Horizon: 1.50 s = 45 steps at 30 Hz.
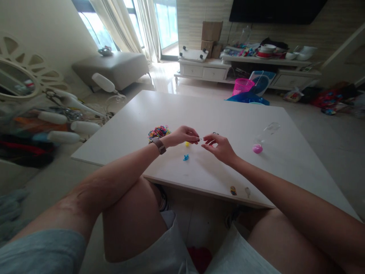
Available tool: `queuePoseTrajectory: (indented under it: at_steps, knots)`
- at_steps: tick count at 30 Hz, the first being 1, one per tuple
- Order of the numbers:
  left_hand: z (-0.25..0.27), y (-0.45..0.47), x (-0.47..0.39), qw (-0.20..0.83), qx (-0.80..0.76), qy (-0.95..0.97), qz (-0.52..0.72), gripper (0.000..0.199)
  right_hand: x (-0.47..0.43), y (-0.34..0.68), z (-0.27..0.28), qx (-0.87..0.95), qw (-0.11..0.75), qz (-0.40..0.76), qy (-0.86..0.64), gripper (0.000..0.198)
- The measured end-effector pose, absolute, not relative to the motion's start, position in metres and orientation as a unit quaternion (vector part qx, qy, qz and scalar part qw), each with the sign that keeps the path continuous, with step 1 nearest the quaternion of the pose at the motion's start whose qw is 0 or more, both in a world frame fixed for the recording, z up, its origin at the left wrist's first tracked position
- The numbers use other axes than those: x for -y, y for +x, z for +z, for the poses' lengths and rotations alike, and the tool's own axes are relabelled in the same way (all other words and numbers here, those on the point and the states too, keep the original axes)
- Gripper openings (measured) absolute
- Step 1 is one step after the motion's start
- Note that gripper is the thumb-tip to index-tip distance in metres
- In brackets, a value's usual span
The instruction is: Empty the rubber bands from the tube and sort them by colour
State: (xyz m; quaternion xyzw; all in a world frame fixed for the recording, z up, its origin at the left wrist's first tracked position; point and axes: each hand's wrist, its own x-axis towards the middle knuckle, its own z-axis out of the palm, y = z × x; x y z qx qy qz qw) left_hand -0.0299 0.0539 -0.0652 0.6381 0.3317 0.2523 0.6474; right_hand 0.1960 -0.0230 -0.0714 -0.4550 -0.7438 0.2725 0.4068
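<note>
Over the white table point(242, 114), my left hand point(185, 136) pinches a small dark, metallic-looking piece point(200, 139) at its fingertips; it is too small to name. My right hand point(221, 148) faces it across a narrow gap, thumb and fingers apart. A bit of pink shows between those fingers, and a tiny dark item is just behind them. Next to my left wrist lies a heap of multicoloured small bands or clips point(158, 132). A yellow piece point(187, 144) sits below the left hand, and a blue cluster point(186, 157) lies nearer me.
A pink rounded object point(257, 148) and a clear plastic piece point(272, 128) lie on the right of the table. By the front edge are a yellow cartoon-figure piece point(233, 190) and a pale small piece point(248, 192). A white lamp point(61, 118) stands left; a pink basket point(242, 86) is beyond.
</note>
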Motion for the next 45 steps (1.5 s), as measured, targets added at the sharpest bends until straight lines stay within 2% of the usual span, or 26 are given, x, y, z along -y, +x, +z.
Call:
queuePoseTrajectory:
  at_steps: [5, 12, 20, 27, 33, 38, 42, 45]
  knots:
    - [-0.065, -0.005, -0.047, 0.679, -0.312, 0.615, 0.249, 0.041, 0.027, 0.199, -0.07, 0.747, 0.447, 0.246, -0.426, 0.011]
    - [-0.069, 0.0, -0.043, 0.726, -0.305, 0.566, 0.245, 0.043, 0.025, 0.205, -0.071, 0.734, 0.447, 0.228, -0.458, 0.011]
    - [-0.066, -0.011, -0.052, 0.707, -0.352, 0.555, 0.26, 0.045, -0.013, 0.234, -0.092, 0.633, 0.428, 0.198, -0.614, 0.008]
    - [-0.055, -0.026, -0.057, 0.66, -0.416, 0.566, 0.267, 0.035, -0.044, 0.255, -0.117, 0.585, 0.393, 0.207, -0.678, 0.008]
    - [-0.049, -0.026, -0.055, 0.649, -0.42, 0.574, 0.271, 0.03, -0.046, 0.256, -0.121, 0.6, 0.342, 0.251, -0.678, 0.026]
    - [-0.048, -0.029, -0.055, 0.636, -0.424, 0.589, 0.26, 0.029, -0.045, 0.26, -0.119, 0.627, 0.327, 0.202, -0.678, 0.023]
    - [-0.048, -0.031, -0.057, 0.623, -0.429, 0.601, 0.258, 0.028, -0.043, 0.263, -0.123, 0.662, 0.286, 0.179, -0.669, 0.016]
    - [-0.047, -0.034, -0.061, 0.608, -0.442, 0.605, 0.264, 0.027, -0.043, 0.264, -0.129, 0.689, 0.254, 0.172, -0.657, 0.018]
